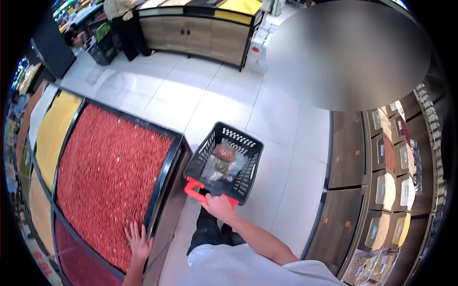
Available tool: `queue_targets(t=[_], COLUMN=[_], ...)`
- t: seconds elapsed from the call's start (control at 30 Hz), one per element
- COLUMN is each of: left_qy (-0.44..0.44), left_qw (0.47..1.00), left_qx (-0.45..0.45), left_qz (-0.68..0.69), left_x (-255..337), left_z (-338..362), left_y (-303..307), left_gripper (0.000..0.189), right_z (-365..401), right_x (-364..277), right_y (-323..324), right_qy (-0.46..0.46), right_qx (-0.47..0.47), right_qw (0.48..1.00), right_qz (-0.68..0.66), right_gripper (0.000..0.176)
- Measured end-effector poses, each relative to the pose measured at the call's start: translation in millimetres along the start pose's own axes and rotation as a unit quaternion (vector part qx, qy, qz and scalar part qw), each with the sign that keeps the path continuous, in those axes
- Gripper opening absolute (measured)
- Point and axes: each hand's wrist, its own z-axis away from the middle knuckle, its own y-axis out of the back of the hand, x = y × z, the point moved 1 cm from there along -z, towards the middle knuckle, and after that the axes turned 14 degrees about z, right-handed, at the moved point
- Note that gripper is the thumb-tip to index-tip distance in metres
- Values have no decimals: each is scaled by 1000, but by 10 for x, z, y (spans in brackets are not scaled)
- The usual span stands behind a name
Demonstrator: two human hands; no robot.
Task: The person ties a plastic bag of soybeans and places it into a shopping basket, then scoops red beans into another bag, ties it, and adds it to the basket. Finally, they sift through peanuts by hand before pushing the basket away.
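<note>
My left hand lies with its fingers spread at the near right edge of a bin of red, peanut-like kernels. Nothing shows in its grasp. My right hand is wrapped round the red handle of a black plastic shopping basket, in front of my legs. Inside the basket, clear plastic bags hold reddish-brown and green goods.
Beyond the kernels are bins of yellow grain and dark red beans. A wooden cabinet with tilted food bins lines the right side. At the back, a person stands beside a counter. Pale floor tiles run between.
</note>
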Motion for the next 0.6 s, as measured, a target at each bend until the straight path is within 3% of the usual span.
queue_targets(t=[0.13,0.2,0.33,0.43,0.53,0.6], left_qy=[-44,-80,-196,-248,-312,-223], left_qw=[997,993,978,968,947,956], left_qx=[60,68,44,-6,-68,-189], left_qz=[-10,59,59,31,34,29], left_x=[230,612,1163,1419,1489,1594], left_z=[-596,-1390,-3202,-4201,-4616,-4743], left_y=[-46,138,363,451,348,334], left_gripper=[70,71,61,54,41,34], right_z=[-374,-542,-901,-1101,-1334,-1488], right_x=[467,673,1137,1465,1721,1910], right_y=[279,438,567,808,915,976], right_qy=[-1,-18,-33,-57,-75,-80], right_qx=[10,-20,-23,-9,7,22], right_qw=[999,998,996,996,993,992], right_qz=[34,65,77,75,95,98], right_gripper=[45,46,44,43,42,42])
